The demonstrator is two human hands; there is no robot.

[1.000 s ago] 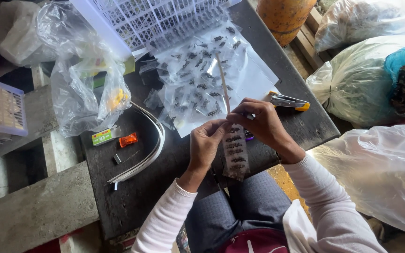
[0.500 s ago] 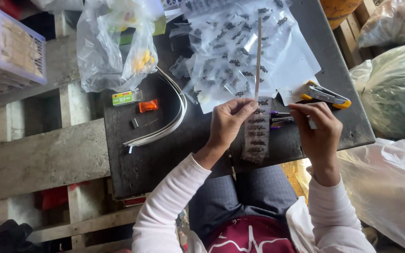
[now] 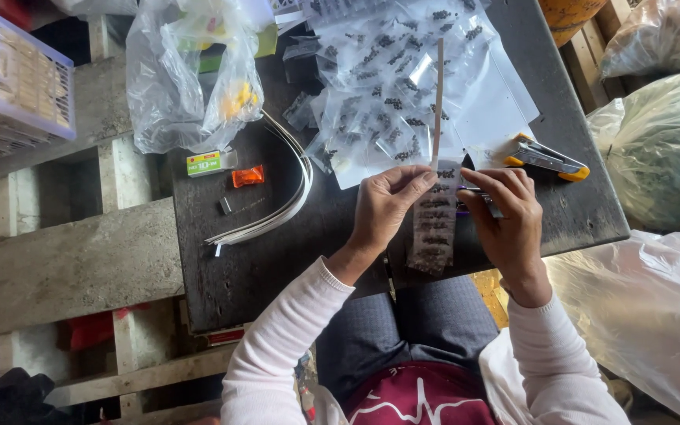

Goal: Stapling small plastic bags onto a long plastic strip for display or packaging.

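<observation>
Clear strip of small packets (image 3: 434, 224) hangs over the dark table (image 3: 277, 260) edge, left hand (image 3: 387, 206) grip pinching its top; right hand (image 3: 505, 216) grip clamps a thin tool (image 3: 478, 191) beside it. Green-labelled box (image 3: 208, 163) lies left.

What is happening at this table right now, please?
A person sits at a dark table and works with both hands. The left hand pinches the top of a hanging strip of small clear packets, joined to a thin pale stick that points away. The right hand holds a small dark tool against the strip. A pile of packets, a stapler and curved white bands lie on the table.
</observation>
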